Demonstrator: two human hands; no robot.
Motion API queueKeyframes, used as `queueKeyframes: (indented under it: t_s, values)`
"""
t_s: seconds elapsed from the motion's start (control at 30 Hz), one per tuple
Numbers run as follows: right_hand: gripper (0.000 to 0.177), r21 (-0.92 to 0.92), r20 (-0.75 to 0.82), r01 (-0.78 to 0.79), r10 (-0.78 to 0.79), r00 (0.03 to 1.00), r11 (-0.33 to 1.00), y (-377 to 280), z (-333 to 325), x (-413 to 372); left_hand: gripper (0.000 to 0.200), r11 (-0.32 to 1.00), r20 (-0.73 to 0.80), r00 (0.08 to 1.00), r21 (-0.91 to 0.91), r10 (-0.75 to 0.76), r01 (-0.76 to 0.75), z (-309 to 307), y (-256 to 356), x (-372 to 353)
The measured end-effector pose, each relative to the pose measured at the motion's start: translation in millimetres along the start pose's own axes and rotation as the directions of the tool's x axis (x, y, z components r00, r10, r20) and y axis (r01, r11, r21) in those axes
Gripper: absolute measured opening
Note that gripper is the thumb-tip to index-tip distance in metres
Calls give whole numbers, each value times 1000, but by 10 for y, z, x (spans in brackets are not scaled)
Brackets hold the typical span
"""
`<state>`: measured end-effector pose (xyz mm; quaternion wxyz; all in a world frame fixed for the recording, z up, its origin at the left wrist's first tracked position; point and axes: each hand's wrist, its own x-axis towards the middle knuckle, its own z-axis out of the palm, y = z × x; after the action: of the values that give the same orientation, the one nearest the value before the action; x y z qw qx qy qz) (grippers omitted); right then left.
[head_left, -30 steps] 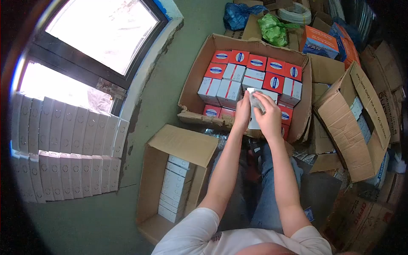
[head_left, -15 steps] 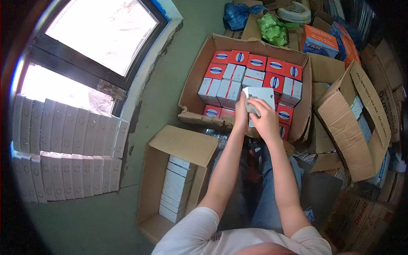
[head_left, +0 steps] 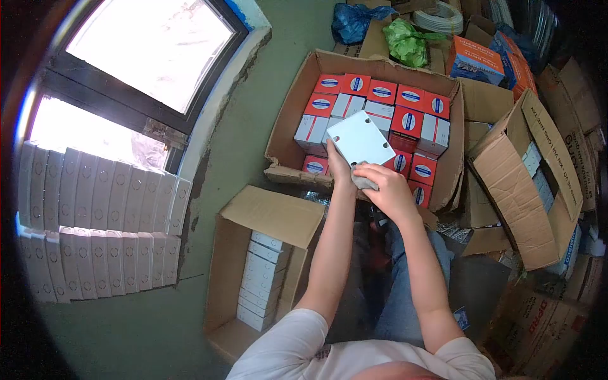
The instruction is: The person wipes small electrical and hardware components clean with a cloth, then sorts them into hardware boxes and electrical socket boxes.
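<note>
Over the large carton, my left hand (head_left: 340, 167) grips the lower left edge of a white square junction box (head_left: 360, 144), its flat face turned up and dark notches along its edges. My right hand (head_left: 387, 186) is closed around a crumpled grey cloth (head_left: 364, 181), held against the box's lower corner. Below them, the large open carton (head_left: 296, 175) holds several small red boxes (head_left: 407, 121) with blue-and-white oval labels and several white boxes with red stripes (head_left: 435, 134).
At lower left stands an open carton (head_left: 269, 209) with stacked white boxes (head_left: 261, 269). Rows of white boxes (head_left: 104, 190) line the window at left. A tilted carton (head_left: 516, 190) is at right. Blue (head_left: 360, 24) and green plastic bags (head_left: 405, 43) and a cable coil (head_left: 438, 19) lie behind.
The junction box has been turned so its broad face shows and its corners point differently. My hands have shifted slightly left and toward me, the cloth moving from its face to the lower corner.
</note>
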<state>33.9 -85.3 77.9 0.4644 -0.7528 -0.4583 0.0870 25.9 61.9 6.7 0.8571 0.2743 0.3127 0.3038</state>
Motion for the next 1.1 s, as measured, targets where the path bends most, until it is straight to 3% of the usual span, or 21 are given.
queueKeyframes:
  t_s: [0.13,0.23,0.5,0.63,0.73,0.87,1.03,1.1]
  values:
    - [37,-20,-35,3,-4,999,1000,16,16,1,50,996,83,996,-83,37,-30,-114,-57,137]
    - [40,-44,-130,5,-11,991,999,60,11,18,49,965,120,992,-261,42,-10,-107,-47,93]
    - [43,-63,-446,-9,-20,895,998,114,22,75,44,931,184,967,-287,-178,226,-7,-104,-5]
    - [43,-8,-574,-55,41,818,998,171,59,107,45,932,177,964,-270,-197,240,31,-131,-53]
    - [42,58,-605,-155,158,780,986,153,19,90,46,921,180,955,-273,-235,278,46,-187,-52]
    - [32,57,-651,-204,191,735,977,215,-49,99,48,938,187,954,-214,-233,271,68,-193,-80]
    - [32,385,-545,-325,496,676,864,419,-242,139,52,979,249,949,-10,-193,202,156,-97,-149]
    - [35,589,-510,-252,595,621,768,560,-243,151,54,977,241,949,110,-205,183,185,-101,-185]
